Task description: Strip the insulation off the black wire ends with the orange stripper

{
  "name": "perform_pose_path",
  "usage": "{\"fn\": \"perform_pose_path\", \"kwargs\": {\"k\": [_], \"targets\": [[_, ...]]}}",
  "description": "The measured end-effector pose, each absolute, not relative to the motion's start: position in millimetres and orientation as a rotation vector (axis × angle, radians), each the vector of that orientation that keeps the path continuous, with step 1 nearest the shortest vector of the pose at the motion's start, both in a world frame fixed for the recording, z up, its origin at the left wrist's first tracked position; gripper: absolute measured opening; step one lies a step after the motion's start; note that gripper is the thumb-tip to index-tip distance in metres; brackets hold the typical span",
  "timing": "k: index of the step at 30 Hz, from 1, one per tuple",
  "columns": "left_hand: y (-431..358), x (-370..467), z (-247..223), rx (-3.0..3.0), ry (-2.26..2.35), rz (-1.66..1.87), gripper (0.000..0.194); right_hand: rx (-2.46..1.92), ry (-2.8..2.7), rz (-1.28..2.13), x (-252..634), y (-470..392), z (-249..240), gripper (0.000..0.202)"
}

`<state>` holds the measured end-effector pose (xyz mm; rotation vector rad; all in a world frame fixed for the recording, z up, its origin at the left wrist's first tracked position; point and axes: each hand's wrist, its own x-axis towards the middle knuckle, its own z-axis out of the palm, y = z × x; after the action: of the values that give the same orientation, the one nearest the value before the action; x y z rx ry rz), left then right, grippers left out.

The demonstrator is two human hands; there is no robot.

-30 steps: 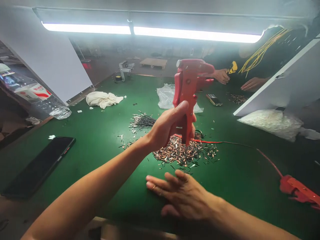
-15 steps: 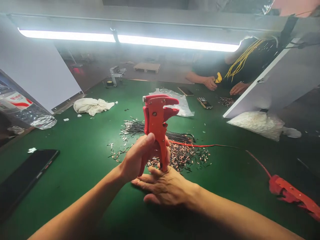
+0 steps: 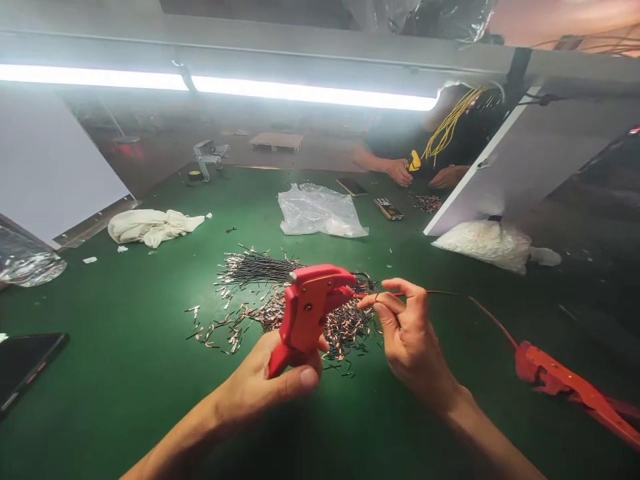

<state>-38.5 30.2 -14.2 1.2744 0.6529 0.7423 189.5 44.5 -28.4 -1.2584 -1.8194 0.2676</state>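
A red wire stripper point(image 3: 306, 310) is gripped by its handle in my left hand point(image 3: 293, 377), its jaws turned to the right. Just beside those jaws, my right hand point(image 3: 413, 333) has its thumb and fingers drawn together in a pinch. What lies between the fingertips is too small to make out. Beneath and behind the tool is a heap of short wire offcuts point(image 3: 350, 330), black with copper-coloured ends. A bundle of black wires with stripped ends point(image 3: 257, 268) lies beyond it.
A second red stripper point(image 3: 565, 380) lies at right, a thin red cord point(image 3: 493, 317) running from it. Around the green table point(image 3: 150, 373) are a clear bag point(image 3: 320, 210), a white cloth point(image 3: 153, 228), phones and a filled bag point(image 3: 485, 245). A co-worker's hands point(image 3: 400, 172) hold a yellow tool at the back.
My right hand has lifted from the table beside the offcuts and moved right, up to the stripper's jaws. The stripper has been lowered and tilted, and its jaws have closed. The view has shifted right.
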Motion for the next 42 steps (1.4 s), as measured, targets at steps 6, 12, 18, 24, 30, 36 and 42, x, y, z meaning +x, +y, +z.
{"fn": "perform_pose_path", "kwargs": {"k": [6, 12, 18, 24, 30, 36, 42], "targets": [[23.3, -34.1, -16.8, 1.211, 0.615, 0.750, 0.040, -1.212, -1.828, 0.214, 185.6, 37.3, -25.2, 0.011], [22.2, -34.1, -30.1, 1.273, 0.637, 0.702, 0.040, -1.168, -1.891, -0.059, 196.4, 38.7, -28.8, 0.022], [20.9, -31.7, -35.2, 1.269, 0.614, 0.651, 0.040, -1.223, -1.896, -0.212, 207.9, 38.9, -20.1, 0.027], [20.4, -28.4, -36.0, 1.293, 0.630, 0.616, 0.040, -1.471, -1.657, 0.283, 204.5, 33.5, -11.7, 0.012], [19.5, -26.4, -30.8, 1.460, 0.721, 0.633, 0.038, -1.342, -1.752, 0.106, 205.2, 28.0, -5.8, 0.014], [20.6, -27.5, -36.9, 1.419, 0.702, 0.650, 0.039, -1.428, -1.743, -0.002, 202.9, 29.2, -7.0, 0.018], [18.6, -27.4, -38.0, 1.243, 0.627, 0.759, 0.040, -1.333, -1.875, 0.130, 200.1, 25.8, -13.2, 0.016]]}}
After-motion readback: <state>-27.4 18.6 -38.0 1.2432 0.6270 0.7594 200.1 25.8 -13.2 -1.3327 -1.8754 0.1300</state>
